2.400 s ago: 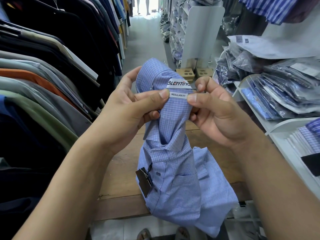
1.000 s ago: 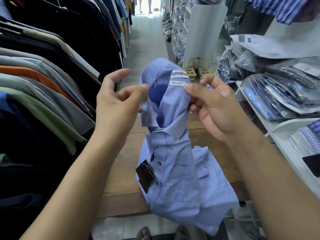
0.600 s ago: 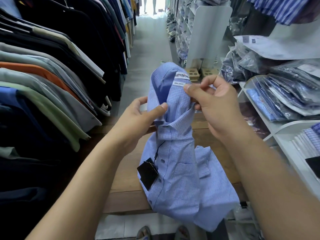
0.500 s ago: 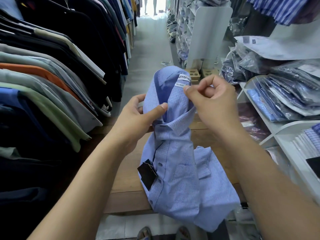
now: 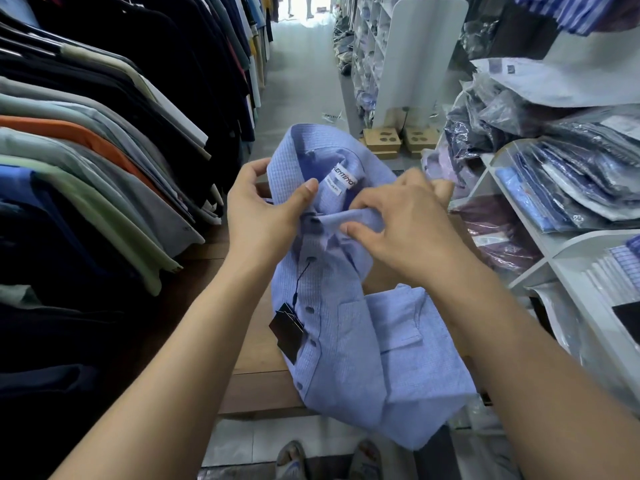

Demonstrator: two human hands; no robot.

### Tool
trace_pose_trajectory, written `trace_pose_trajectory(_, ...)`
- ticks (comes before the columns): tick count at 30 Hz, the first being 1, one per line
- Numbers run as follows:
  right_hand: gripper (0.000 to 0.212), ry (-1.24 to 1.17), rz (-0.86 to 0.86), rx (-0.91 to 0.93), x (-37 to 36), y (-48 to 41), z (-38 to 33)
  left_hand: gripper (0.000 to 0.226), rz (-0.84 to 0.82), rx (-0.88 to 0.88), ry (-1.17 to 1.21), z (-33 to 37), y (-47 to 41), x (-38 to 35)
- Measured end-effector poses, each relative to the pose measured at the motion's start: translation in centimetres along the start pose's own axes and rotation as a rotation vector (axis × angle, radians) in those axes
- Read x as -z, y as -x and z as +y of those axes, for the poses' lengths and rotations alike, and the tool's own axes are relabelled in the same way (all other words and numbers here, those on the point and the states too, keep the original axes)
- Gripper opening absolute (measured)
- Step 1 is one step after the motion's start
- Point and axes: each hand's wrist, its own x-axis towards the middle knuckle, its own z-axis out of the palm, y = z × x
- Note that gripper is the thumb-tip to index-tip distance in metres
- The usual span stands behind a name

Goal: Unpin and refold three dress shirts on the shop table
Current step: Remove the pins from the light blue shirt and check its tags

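Observation:
A light blue checked dress shirt (image 5: 349,327) hangs folded in front of me, its lower part drooping over the front edge of the wooden table (image 5: 256,348). A black price tag (image 5: 286,330) dangles from its button placket. My left hand (image 5: 263,216) grips the left side of the collar, thumb on the inside near the white brand label (image 5: 341,179). My right hand (image 5: 401,230) pinches the right collar flap between thumb and fingers.
Hanging shirts on a rack (image 5: 90,161) crowd the left side. White shelves (image 5: 568,244) at the right hold several bagged shirts. Cardboard boxes (image 5: 382,142) sit beyond the table, with an aisle behind. My sandalled feet (image 5: 325,459) show below.
The shirt's collar has come lower and tilted toward me. My right hand moved down from the label to pinch the right collar flap; my left hand shifted up onto the collar's left side.

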Motion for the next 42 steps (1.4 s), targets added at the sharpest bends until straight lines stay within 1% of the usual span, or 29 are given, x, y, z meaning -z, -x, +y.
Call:
trace_pose_trajectory(3,0.019,0.009,0.201,0.081,0.1,-0.5,0.0,0.046,0.007,-0.004,0.033,-0.8,-0.1,-0.2)
trace_pose_trajectory(5,0.017,0.000,0.281,0.112,0.1,-0.9,0.2,0.044,-0.044,0.038,0.050,-1.5,-0.3,-0.2)
trace_pose_trajectory(6,0.016,-0.002,0.297,0.113,0.0,-1.0,0.3,0.042,-0.063,0.087,0.065,-1.9,-0.4,-0.2)
trace_pose_trajectory(7,0.016,0.006,0.294,0.104,0.0,-1.2,0.4,0.037,-0.069,0.152,0.089,-2.5,-0.4,-0.2)
trace_pose_trajectory(8,0.017,0.018,0.276,0.088,-0.1,-1.3,0.5,0.027,-0.068,0.224,0.103,-3.2,-0.2,-0.1)
trace_pose_trajectory(10,0.019,0.027,0.228,0.053,-0.4,-1.5,0.8,0.009,-0.093,0.329,-0.005,-5.4,0.5,0.5)
trace_pose_trajectory(14,0.020,0.054,0.136,-0.024,-1.1,-1.7,1.0,0.015,-0.349,0.393,-0.200,-9.8,2.5,1.1)
trace_pose_trajectory(18,0.024,0.058,0.057,-0.080,-1.9,-2.0,1.4,0.027,-0.592,0.362,-0.411,-13.0,3.1,-0.1)
trace_pose_trajectory(19,0.024,0.059,0.036,-0.095,-2.1,-2.0,1.5,0.027,-0.648,0.328,-0.466,-13.7,3.0,-0.4)
trace_pose_trajectory(21,0.026,0.050,-0.005,-0.138,-2.6,-2.1,1.7,0.014,-0.728,0.219,-0.633,-14.4,2.8,-1.0)
trace_pose_trajectory(23,0.027,0.035,-0.050,-0.203,-3.0,-2.2,2.2,0.019,-0.733,0.093,-0.813,-14.4,2.8,-1.3)
trace_pose_trajectory(24,0.028,0.033,-0.070,-0.235,-3.3,-2.2,2.6,0.022,-0.722,0.056,-0.864,-14.2,2.7,-1.4)
trace_pose_trajectory(26,0.028,0.019,-0.091,-0.297,-3.7,-2.0,3.3,0.026,-0.712,0.047,-0.877,-14.0,2.3,-1.4)
trace_pose_trajectory(29,0.030,-0.021,-0.092,-0.346,-4.4,-1.4,3.8,0.029,-0.712,0.132,-0.706,-13.5,1.4,-1.4)
trace_pose_trajectory(31,0.030,-0.085,-0.138,-0.297,-5.1,-1.1,3.6,0.032,-0.680,0.211,-0.536,-12.7,1.1,-1.6)
trace_pose_trajectory(32,0.028,-0.159,-0.199,-0.264,-5.4,-1.1,3.4,0.033,-0.669,0.283,-0.434,-12.2,1.1,-1.7)
trace_pose_trajectory(34,0.024,-0.333,-0.400,-0.255,-5.8,-0.8,2.7,0.033,-0.663,0.459,-0.217,-11.2,1.2,-2.0)
trace_pose_trajectory(36,0.031,-0.435,-0.630,-0.267,-6.1,-0.5,1.9,0.028,-0.668,0.569,-0.052,-10.2,1.2,-2.3)
trace_pose_trajectory(37,0.035,-0.476,-0.710,-0.272,-6.3,-0.3,1.5,0.025,-0.669,0.598,0.006,-9.7,1.1,-2.5)
trace_pose_trajectory(39,0.042,-0.634,-0.784,-0.342,-6.6,0.2,1.0,0.021,-0.655,0.664,0.104,-9.2,0.6,-2.7)
trace_pose_trajectory(42,0.042,-0.905,-0.788,-0.469,-6.9,0.6,0.7,0.024,-0.599,0.820,0.319,-8.6,-0.2,-2.6)
